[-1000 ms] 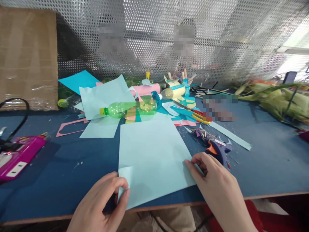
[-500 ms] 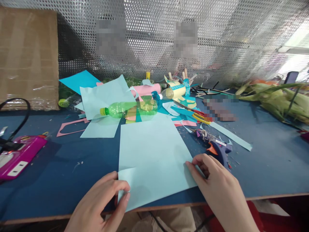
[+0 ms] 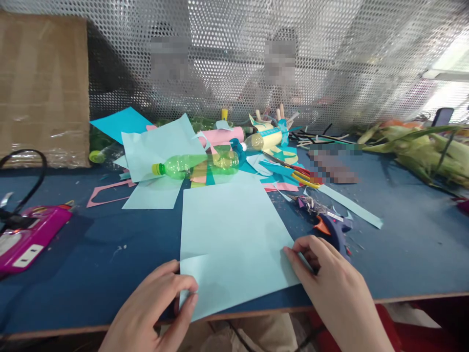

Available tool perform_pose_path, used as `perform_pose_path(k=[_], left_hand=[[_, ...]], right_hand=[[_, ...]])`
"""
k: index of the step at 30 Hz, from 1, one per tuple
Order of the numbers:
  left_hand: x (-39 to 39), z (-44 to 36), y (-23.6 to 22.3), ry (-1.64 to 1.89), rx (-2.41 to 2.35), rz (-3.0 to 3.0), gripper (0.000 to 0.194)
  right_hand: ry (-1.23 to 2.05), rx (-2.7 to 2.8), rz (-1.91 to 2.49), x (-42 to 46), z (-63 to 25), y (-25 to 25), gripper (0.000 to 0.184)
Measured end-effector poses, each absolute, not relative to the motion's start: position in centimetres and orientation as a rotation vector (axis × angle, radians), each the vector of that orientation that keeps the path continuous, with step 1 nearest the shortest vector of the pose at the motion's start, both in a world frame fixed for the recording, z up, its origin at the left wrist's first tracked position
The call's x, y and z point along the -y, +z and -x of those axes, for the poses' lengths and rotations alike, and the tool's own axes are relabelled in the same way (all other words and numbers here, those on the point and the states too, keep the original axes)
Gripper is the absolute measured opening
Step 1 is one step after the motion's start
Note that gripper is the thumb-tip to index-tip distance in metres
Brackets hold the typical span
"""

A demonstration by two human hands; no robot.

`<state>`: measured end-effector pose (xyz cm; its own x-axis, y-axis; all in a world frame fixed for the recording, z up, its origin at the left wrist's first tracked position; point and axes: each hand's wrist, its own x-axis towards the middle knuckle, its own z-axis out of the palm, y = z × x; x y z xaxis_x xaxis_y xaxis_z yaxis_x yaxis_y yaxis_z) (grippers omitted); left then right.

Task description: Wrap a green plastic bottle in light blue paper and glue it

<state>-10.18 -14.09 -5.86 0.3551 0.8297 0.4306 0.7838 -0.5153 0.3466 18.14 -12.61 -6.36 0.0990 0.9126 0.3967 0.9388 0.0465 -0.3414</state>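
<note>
A large pale blue sheet of paper [image 3: 234, 230] lies in front of me, its near edge close to the table's front edge. My left hand [image 3: 157, 298] pinches the sheet's lower left side between thumb and index finger, and the paper lifts slightly there. On the right side, my right hand [image 3: 330, 278] is closed with thumb and fingers on the sheet's edge. Just beyond the far end of the sheet rests a green plastic bottle [image 3: 179, 165] on its side. A dark blue glue gun [image 3: 335, 230] with an orange trigger lies beyond my right hand.
A magenta power strip [image 3: 36, 234] sits at the left. Paper scraps, a pink paper roll [image 3: 223, 135], and yellow-handled scissors [image 3: 306, 178] crowd the back middle. Corn husks [image 3: 421, 146] are piled at the right. Cardboard [image 3: 44, 88] stands against the perforated metal wall [image 3: 227, 54].
</note>
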Motion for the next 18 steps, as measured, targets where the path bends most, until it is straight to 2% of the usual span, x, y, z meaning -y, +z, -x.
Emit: perform_pose_path(k=[9, 14, 18], left_hand=[[14.41, 10.13, -6.37, 0.835, -1.589, -2.534, 0.016], [14.41, 10.04, -6.01, 0.927, -1.515, -2.617, 0.012], [14.81, 9.56, -5.59, 0.951, -1.487, -2.776, 0.028]], right_hand=[[-0.044, 1.821, 1.840, 12.72, -18.23, -6.49, 0.031], [-0.022, 1.853, 1.823, 12.84, -18.55, -6.85, 0.023], [-0.037, 1.862, 1.802, 13.02, -18.53, -6.96, 0.023]])
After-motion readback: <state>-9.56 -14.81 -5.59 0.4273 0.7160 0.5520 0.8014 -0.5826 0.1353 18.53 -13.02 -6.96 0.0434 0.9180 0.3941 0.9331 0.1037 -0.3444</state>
